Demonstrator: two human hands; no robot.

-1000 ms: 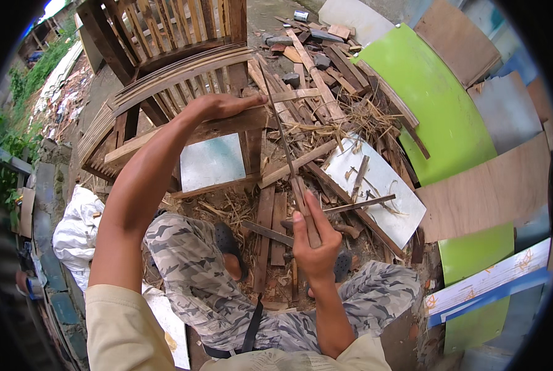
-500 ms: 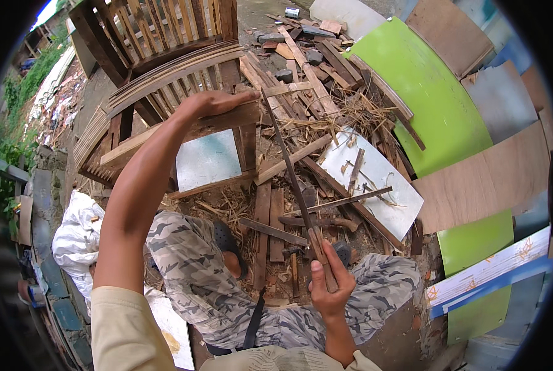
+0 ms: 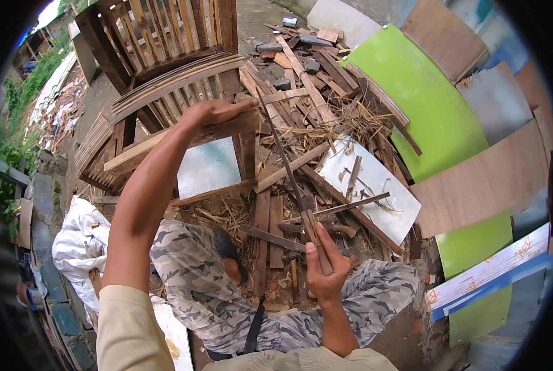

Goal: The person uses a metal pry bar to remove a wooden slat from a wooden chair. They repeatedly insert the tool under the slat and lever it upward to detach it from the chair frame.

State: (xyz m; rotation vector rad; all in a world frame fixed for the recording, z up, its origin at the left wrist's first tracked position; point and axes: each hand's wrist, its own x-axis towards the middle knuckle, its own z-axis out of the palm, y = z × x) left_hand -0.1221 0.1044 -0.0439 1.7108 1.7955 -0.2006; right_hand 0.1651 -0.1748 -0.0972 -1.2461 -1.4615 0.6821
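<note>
In my right hand is the wooden handle of a long, narrow, dark blade; my fingers are closed round it. The blade slants up and left, its far end at the front corner of a slatted wooden chair. My left hand lies over that corner and grips the frame, the fingers reaching close to the blade's tip. Whether the fingertips touch the blade, I cannot tell. The chair is tipped over, and a pale sheet shows through its frame.
Scrap wood and straw are heaped beyond the blade. A hammer and loose planks lie between my feet. A white board, green panels and plywood are at right. At left is a white sack.
My right hand and the blade have slid a little forward and up, toward the chair. The left hand stays on the chair's corner.
</note>
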